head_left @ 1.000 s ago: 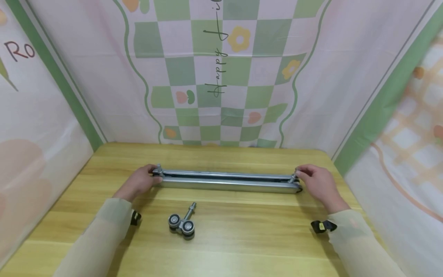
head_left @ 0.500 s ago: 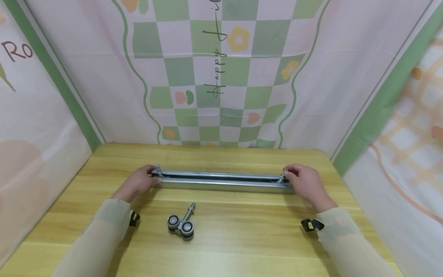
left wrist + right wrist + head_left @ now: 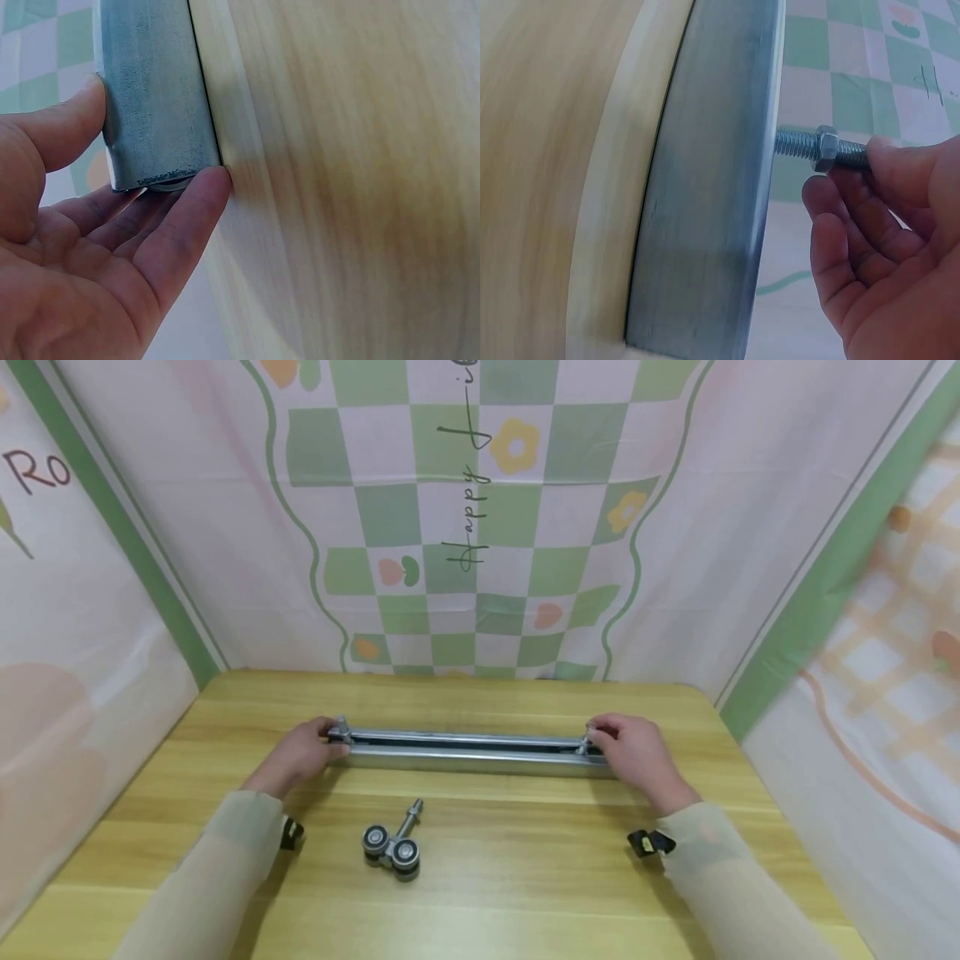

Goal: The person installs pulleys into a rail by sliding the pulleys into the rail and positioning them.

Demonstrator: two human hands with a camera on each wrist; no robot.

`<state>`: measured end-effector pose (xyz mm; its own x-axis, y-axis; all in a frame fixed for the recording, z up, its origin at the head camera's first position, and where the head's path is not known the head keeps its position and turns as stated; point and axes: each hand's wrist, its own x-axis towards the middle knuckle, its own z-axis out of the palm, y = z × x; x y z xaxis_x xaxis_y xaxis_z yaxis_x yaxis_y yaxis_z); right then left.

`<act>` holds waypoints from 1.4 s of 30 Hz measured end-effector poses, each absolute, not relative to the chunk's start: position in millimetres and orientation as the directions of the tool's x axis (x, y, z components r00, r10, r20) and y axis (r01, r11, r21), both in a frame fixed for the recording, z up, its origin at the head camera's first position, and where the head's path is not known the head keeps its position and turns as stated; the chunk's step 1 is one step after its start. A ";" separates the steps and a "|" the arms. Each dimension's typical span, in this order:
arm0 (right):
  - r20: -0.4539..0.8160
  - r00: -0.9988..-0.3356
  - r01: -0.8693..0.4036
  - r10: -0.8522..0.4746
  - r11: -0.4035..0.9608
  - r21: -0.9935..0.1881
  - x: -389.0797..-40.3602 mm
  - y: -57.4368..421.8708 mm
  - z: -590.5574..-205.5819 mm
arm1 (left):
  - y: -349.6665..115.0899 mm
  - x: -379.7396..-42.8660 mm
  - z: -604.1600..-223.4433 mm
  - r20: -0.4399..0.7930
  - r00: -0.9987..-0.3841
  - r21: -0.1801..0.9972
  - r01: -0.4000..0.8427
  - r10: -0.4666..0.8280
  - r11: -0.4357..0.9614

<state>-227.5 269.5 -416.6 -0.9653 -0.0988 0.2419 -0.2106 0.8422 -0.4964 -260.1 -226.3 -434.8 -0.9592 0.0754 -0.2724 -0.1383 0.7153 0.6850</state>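
A slotted metal rail (image 3: 476,762) is laid lengthwise across the wooden table (image 3: 540,868), its slot turned upward. Its left end is gripped by the left hand (image 3: 302,753), the thumb pressed to it and the fingers wrapped about the end. At that end a rounded edge is only glimpsed between rail and fingers, too little to be identified. Just beside these fingers a short bolt (image 3: 342,727) is seen upright; whether it is touched cannot be told.

Near the right end, a threaded bolt (image 3: 796,142) fitted with a hex nut (image 3: 826,148) is pinched by the right hand (image 3: 637,755). Its tip is covered by the thumb, and its lower part is concealed within the rail. In the head view the rail's right end is hidden by this hand.

A four-wheeled roller trolley (image 3: 392,852) is seen lying apart on the near side, its underside hidden.
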 end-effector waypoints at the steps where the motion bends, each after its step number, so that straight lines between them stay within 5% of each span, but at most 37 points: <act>1: 0.241 -0.965 -0.211 -0.100 0.842 -0.497 -227.9 267.3 -417.1 | -226.2 -260.1 -434.9 -0.272 -0.959 0.684 -0.138 0.075 0.716; 42: 0.211 -0.969 -0.226 -0.127 0.798 -0.558 -237.9 205.6 -420.3 | -225.8 -261.3 -435.6 -0.280 -0.958 0.670 -0.146 0.067 0.728</act>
<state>-237.9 205.6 -420.3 -0.9691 -0.1270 0.2113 -0.2263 0.7981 -0.5584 -261.3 -225.8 -435.6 -0.9575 0.0666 -0.2805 -0.1456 0.7280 0.6700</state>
